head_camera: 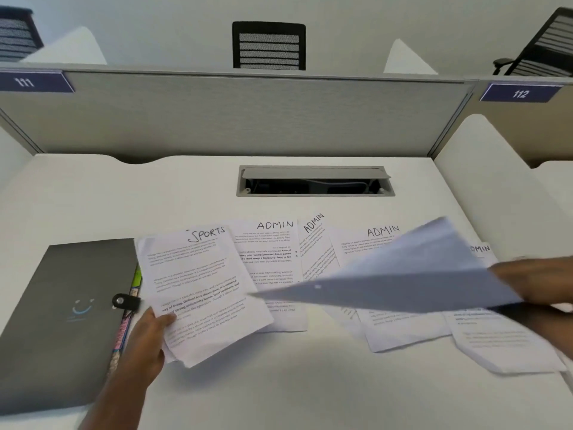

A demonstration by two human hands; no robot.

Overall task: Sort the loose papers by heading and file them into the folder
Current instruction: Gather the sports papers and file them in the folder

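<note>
Looks like I'm mid-sort here, nothing filed yet as far as I can tell. My left hand [145, 339] has its fingers [166, 319] closed on the lower left edge of the SPORTS sheet [198, 293], which looks like the top of a small stack sitting left of centre in the frame. My right hand [536, 290], at the right edge, is gripping a lifted sheet [403, 277] that's blurred and tilted up over the spread, so I can't read its heading.

Under and behind it, ADMIN sheets [273, 259] fan across the middle of the table [310, 392], overlapping each other, with another pile [502, 346] at lower right, partly hidden. The grey folder [62, 311] lies shut with its snap tab closed at the left of the frame, just beside the SPORTS stack, with coloured dividers peeking out of its edge.

My guess for the next move: read the heading on the lifted sheet, drop it onto the matching pile, then square the piles before popping that snap open.

The surface is plain white, with an open cable hatch [314, 181] at upper centre. Behind it there's a grey cubicle partition [248, 116] with number plates 111 and 112, and mesh office chairs [269, 46] beyond.
</note>
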